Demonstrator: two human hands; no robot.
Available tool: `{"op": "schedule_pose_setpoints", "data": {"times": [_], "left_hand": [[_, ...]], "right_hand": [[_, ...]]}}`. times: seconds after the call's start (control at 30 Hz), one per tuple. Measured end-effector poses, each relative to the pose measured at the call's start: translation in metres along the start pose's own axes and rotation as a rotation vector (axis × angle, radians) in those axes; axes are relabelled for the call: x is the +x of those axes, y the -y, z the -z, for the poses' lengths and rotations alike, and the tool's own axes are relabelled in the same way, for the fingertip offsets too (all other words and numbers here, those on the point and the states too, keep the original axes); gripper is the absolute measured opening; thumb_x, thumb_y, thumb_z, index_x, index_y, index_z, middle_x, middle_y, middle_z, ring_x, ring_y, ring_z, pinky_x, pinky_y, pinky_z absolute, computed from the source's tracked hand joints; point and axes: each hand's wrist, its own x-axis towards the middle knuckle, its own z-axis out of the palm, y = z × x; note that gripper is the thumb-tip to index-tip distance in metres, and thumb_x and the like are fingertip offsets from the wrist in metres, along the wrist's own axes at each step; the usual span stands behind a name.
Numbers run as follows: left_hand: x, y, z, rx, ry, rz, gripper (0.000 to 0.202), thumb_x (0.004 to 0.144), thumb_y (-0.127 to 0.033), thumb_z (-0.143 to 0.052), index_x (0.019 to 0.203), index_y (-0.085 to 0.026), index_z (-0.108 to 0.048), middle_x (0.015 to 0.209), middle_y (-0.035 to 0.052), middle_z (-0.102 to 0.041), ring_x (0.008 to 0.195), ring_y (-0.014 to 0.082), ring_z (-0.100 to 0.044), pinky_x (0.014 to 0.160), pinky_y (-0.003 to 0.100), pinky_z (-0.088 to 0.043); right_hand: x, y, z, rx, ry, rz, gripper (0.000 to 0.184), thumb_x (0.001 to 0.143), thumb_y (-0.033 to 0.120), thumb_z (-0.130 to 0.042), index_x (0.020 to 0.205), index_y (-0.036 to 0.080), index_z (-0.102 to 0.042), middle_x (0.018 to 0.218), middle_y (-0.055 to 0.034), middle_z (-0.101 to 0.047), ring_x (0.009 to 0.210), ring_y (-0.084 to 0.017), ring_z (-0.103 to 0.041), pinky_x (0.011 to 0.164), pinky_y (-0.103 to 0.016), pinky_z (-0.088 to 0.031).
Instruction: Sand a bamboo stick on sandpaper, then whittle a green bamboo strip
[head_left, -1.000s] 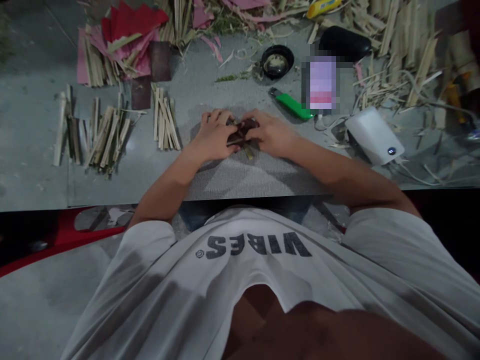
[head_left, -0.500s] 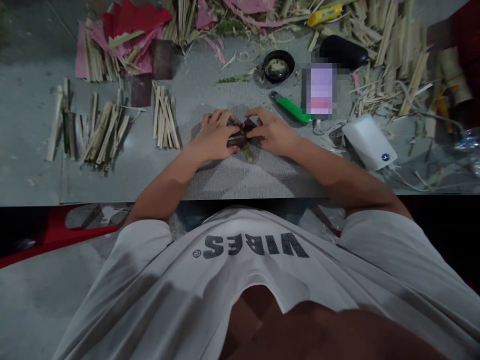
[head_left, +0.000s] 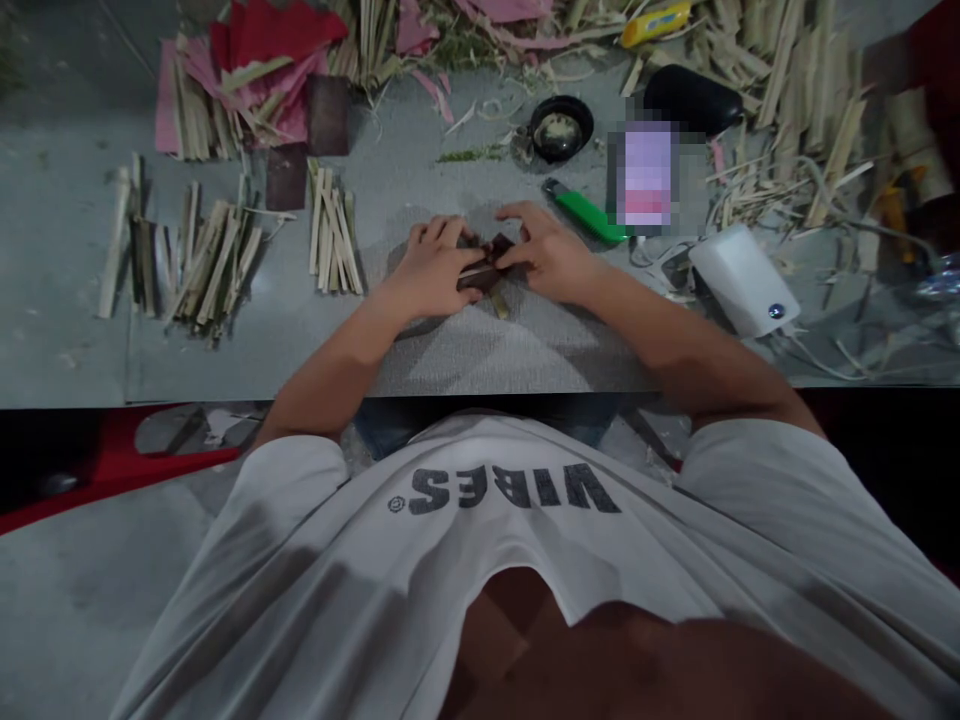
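Observation:
My left hand [head_left: 431, 268] and my right hand [head_left: 546, 258] meet over the middle of the grey table [head_left: 67, 340]. Between them they pinch a small dark piece of sandpaper [head_left: 487, 266] wrapped around a thin bamboo stick [head_left: 499, 305], whose pale end pokes out below the hands. Both hands press the piece down on a grey mat [head_left: 495, 350]. The fingers hide most of the stick.
Left of the hands lie piles of split bamboo sticks [head_left: 334, 240] [head_left: 206, 265], dark sandpaper squares [head_left: 328, 113] and red and pink paper [head_left: 255, 50]. To the right are a green utility knife [head_left: 589, 212], a black bowl [head_left: 561, 127], a white box [head_left: 742, 280] and more bamboo strips [head_left: 795, 90].
My right hand's fingers have spread and shifted slightly up and to the right on the dark piece. The left hand stays put. The view moved a little.

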Motion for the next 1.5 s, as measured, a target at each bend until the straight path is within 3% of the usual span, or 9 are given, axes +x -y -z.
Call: {"op": "schedule_pose_setpoints", "data": {"times": [0.17,0.37,0.6,0.77,0.9,1.07,1.2,1.37,1.5], "left_hand": [[0.001,0.005,-0.004,-0.001,-0.034,-0.017,0.062,0.117,-0.060,-0.098,0.164,-0.021,-0.090,0.189,0.0262,-0.060,0.186,0.0639,-0.045,0.153,0.080,-0.037],[0.001,0.003,-0.004,-0.027,-0.044,-0.023,0.061,0.118,-0.068,-0.096,0.163,-0.027,-0.092,0.187,0.0249,-0.062,0.184,0.0643,-0.046,0.151,0.083,-0.037],[0.008,0.012,0.008,0.016,0.009,-0.047,0.078,0.124,-0.090,-0.080,0.168,-0.027,-0.091,0.177,0.0175,-0.071,0.176,0.0552,-0.048,0.149,0.077,-0.037],[0.014,0.019,0.016,0.041,0.014,-0.122,0.069,0.114,-0.081,-0.094,0.162,-0.031,-0.097,0.174,0.0205,-0.073,0.177,0.0607,-0.051,0.148,0.078,-0.037],[0.015,0.022,0.015,0.013,0.012,-0.124,0.069,0.112,-0.079,-0.099,0.162,-0.031,-0.097,0.176,0.0224,-0.070,0.177,0.0655,-0.052,0.148,0.081,-0.038],[0.011,0.021,0.017,0.075,0.007,-0.172,0.054,0.111,-0.066,-0.103,0.154,-0.032,-0.100,0.173,0.0218,-0.073,0.175,0.0617,-0.055,0.147,0.080,-0.041],[0.010,0.016,0.018,0.089,0.019,-0.170,0.045,0.111,-0.054,-0.104,0.151,-0.035,-0.101,0.172,0.0199,-0.073,0.173,0.0601,-0.058,0.143,0.080,-0.045],[0.010,0.013,0.016,0.017,0.028,-0.145,0.058,0.108,-0.063,-0.106,0.151,-0.024,-0.100,0.170,0.0256,-0.069,0.174,0.0681,-0.050,0.142,0.086,-0.042],[0.008,0.012,0.015,-0.038,0.051,-0.131,0.057,0.112,-0.064,-0.103,0.157,-0.031,-0.098,0.174,0.0236,-0.065,0.177,0.0697,-0.046,0.144,0.088,-0.037]], "right_hand": [[0.001,0.006,-0.001,-0.011,0.050,0.061,0.025,0.116,0.023,-0.074,0.118,0.023,-0.100,0.190,-0.0144,-0.069,0.169,-0.042,-0.067,0.143,-0.066,-0.060],[0.004,0.001,0.012,-0.007,-0.014,-0.066,0.035,0.129,0.042,-0.074,0.110,0.022,-0.096,0.172,-0.0176,-0.080,0.150,-0.035,-0.070,0.138,-0.060,-0.059],[-0.001,-0.001,0.014,-0.121,0.039,-0.037,0.035,0.120,0.023,-0.069,0.131,0.022,-0.102,0.193,-0.0150,-0.066,0.150,-0.037,-0.074,0.134,-0.061,-0.064],[-0.004,-0.002,0.017,-0.206,0.048,-0.023,0.054,0.110,0.010,-0.063,0.139,0.028,-0.105,0.196,-0.0110,-0.063,0.157,-0.039,-0.075,0.134,-0.063,-0.066],[-0.007,0.003,0.018,-0.197,0.029,-0.030,0.048,0.113,0.016,-0.066,0.139,0.027,-0.104,0.196,-0.0112,-0.064,0.157,-0.038,-0.074,0.138,-0.062,-0.065],[-0.005,0.013,0.010,-0.179,0.085,0.032,0.047,0.112,0.010,-0.064,0.135,0.025,-0.102,0.195,-0.0120,-0.065,0.172,-0.038,-0.066,0.142,-0.059,-0.062],[-0.004,0.013,0.011,-0.184,0.084,0.021,0.049,0.111,0.007,-0.065,0.136,0.029,-0.101,0.196,-0.0101,-0.063,0.168,-0.037,-0.069,0.139,-0.058,-0.064],[-0.009,0.014,0.012,-0.154,0.093,0.103,0.046,0.113,0.010,-0.064,0.136,0.027,-0.100,0.188,-0.0124,-0.068,0.164,-0.040,-0.074,0.128,-0.059,-0.071],[-0.011,0.017,0.014,-0.161,0.025,0.062,0.043,0.114,0.011,-0.064,0.131,0.026,-0.100,0.193,-0.0118,-0.065,0.162,-0.042,-0.074,0.133,-0.064,-0.068]]}}
